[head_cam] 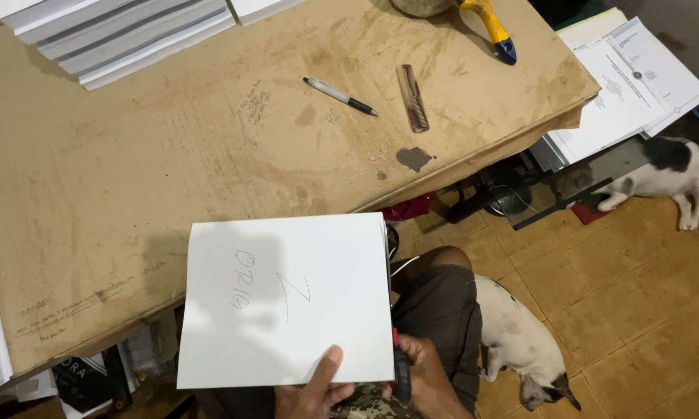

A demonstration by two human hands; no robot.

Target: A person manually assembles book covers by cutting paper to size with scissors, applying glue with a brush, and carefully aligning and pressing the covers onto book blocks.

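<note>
The left hand pinches the lower edge of a white stack of paper sheets with pencil marks, thumb flat on top, other fingers hidden underneath. The stack juts over the edge of the stained brown paper-covered table. The right hand is closed on a dark red-tipped tool (kind unclear). On the tiled floor, a white spotted dog lies beside the knee.

Count, surface: 1 pen, 1 comb, both toward the far edge. 1 row of paper stacks at the far left corner. 1 white sheaf at the near edge. Hands: 2. Floor: 2 dogs, one lying near, one farther off.
</note>
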